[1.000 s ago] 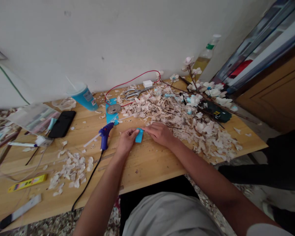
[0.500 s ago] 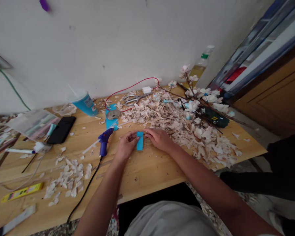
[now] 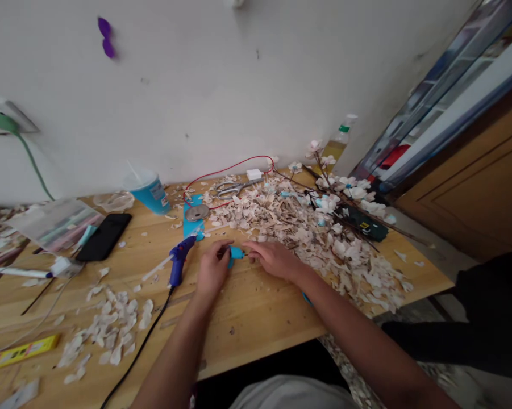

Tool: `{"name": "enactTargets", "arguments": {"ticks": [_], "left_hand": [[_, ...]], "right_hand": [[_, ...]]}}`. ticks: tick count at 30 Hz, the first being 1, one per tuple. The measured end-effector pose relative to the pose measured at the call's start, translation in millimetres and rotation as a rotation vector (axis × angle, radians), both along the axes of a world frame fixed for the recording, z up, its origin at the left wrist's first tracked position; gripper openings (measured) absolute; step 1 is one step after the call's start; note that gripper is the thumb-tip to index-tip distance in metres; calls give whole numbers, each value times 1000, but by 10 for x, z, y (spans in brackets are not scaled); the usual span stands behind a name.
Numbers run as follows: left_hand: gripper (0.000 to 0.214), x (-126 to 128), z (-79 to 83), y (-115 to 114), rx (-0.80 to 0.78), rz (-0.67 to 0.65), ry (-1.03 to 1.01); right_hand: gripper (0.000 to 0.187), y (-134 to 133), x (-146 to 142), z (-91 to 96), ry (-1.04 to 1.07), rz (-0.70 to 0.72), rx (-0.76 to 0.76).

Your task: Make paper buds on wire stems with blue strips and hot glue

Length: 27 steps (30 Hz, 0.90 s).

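at the far left edge of the wooden table (image 3: pixel 247 318) a yellow box (image 3: pixel 19 352) lies flat, and above it a white pen (image 3: pixel 23 273) and a clear plastic bag (image 3: pixel 55 218) sit near a black phone (image 3: pixel 104 236). a loose patch of pale petals (image 3: pixel 106 329) is scattered in front of the phone, and a blue cup (image 3: pixel 151 192) with a straw stands back by the wall. the blue glue gun (image 3: pixel 178 266) rests on the table with its black cord trailing toward the near edge, just beside the left hand (image 3: pixel 212 271). that hand's fingers are curled in, thumb and forefinger pinching the left end of a small blue paper piece (image 3: pixel 235 254), which sits low over the table between both hands, near the middle of the table's front half. the right hand (image 3: pixel 273 258) pinches the paper's other end with its fingertips drawn together. behind the hands lie a blue sheet (image 3: pixel 191 224) with a metal disc (image 3: pixel 196 213) on it, scissors (image 3: pixel 230 189) and a red wire (image 3: pixel 230 168). to the right spreads a large heap of petals (image 3: pixel 307 227), and a flowered branch (image 3: pixel 345 190) lies across it beside a bottle (image 3: pixel 336 143).
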<state>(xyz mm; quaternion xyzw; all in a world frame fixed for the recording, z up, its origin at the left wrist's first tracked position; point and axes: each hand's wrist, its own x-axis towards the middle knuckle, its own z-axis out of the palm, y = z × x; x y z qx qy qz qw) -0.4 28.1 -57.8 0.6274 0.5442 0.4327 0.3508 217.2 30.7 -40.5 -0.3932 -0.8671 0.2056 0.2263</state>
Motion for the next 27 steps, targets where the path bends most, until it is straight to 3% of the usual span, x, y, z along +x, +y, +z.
{"name": "enactTargets", "arguments": {"ticks": [5, 9, 13, 21, 27], "left_hand": [[51, -83, 185, -101, 202, -107, 154], [52, -196, 447, -308, 426, -174, 238], [53, -211, 538, -427, 541, -339, 340], [47, -234, 627, -449, 421, -305, 175], [54, -295, 682, -479, 241, -412, -33]], "right_hand": [[37, -21, 8, 196, 43, 24, -170], [18, -48, 32, 335, 130, 33, -325], [15, -103, 49, 532, 72, 45, -279], [13, -196, 76, 750, -74, 22, -79], [15, -269, 88, 837, -108, 24, -132]]}}
